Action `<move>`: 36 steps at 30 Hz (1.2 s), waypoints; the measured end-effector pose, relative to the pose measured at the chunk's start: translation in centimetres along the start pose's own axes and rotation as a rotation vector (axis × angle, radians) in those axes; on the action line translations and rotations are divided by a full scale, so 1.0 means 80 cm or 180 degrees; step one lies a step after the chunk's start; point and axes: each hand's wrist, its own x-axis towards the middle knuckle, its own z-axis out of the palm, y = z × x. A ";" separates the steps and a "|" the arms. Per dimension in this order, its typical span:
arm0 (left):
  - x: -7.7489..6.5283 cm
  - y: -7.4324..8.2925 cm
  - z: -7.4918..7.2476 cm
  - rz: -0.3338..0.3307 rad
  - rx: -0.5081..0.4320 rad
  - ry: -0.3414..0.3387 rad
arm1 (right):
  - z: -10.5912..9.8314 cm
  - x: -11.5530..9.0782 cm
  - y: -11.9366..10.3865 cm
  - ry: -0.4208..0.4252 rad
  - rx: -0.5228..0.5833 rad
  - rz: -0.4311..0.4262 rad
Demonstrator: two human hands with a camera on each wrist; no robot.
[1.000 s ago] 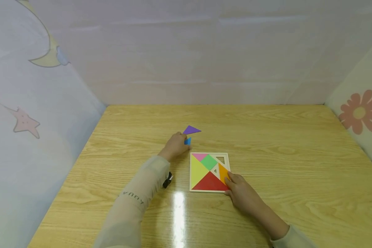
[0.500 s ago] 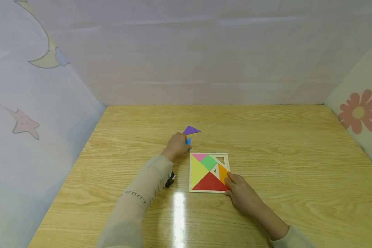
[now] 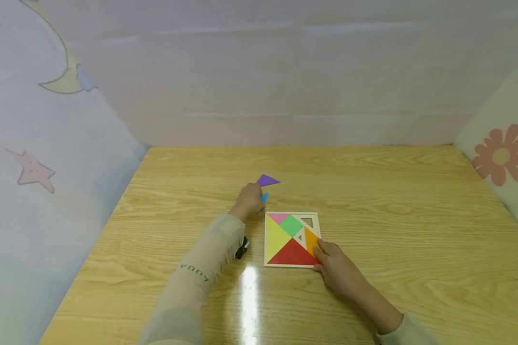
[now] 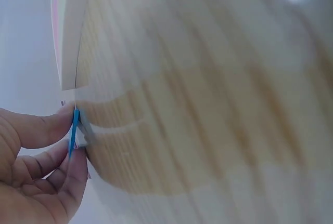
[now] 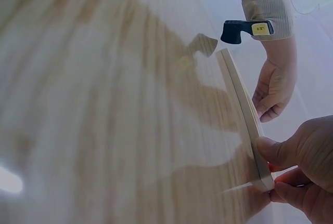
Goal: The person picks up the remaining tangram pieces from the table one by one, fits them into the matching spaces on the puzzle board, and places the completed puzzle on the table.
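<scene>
We see two hands at different work, well apart, and most of the risk sits with the left one. Our left hand (image 3: 249, 199) pinches the blue piece (image 4: 74, 128) between thumb and fingertips, just beyond the far left corner of the puzzle board (image 5: 244, 112). The left wrist camera catches the piece nearly edge-on, so we can't be sure whether its lower end touches the table (image 3: 393, 230). Held by so little, it could pivot or slip if the pinch loosens, or arrive turned the wrong way for a recess.

Two recesses are bare: a larger one at the far right corner, and a small one between the green piece (image 3: 291, 225), orange piece (image 3: 310, 239) and red piece (image 3: 292, 254). Judging by shape, we think the small one suits blue; mistaking one for the other would leave a loose or jammed fit.

Our right hand (image 3: 338, 268) grips the board's near right corner, fingers by the orange piece. Squeezing unevenly could lift that corner and unseat its neighbours; easing off could let the board slide. The purple triangle (image 3: 269, 180) lies just beyond our left knuckles, easily nudged, and the black wrist mount (image 5: 232, 33) could snag the board's left edge if the forearm swings across low.
</scene>
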 end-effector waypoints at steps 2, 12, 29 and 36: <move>0.000 0.002 0.001 -0.0004 -0.0188 -0.0046 | -0.001 -0.001 0.001 0.0004 -0.0004 0.0016; -0.002 -0.004 0.003 -0.0119 -0.0826 -0.0229 | 0.000 -0.005 0.004 -0.0001 0.0006 0.0034; -0.010 -0.020 -0.002 -0.0263 -0.1591 -0.0630 | 0.001 -0.002 -0.001 0.0037 0.0046 0.0000; -0.011 -0.020 -0.005 -0.0320 -0.2143 -0.0566 | 0.001 -0.001 -0.001 0.0036 0.0031 -0.0014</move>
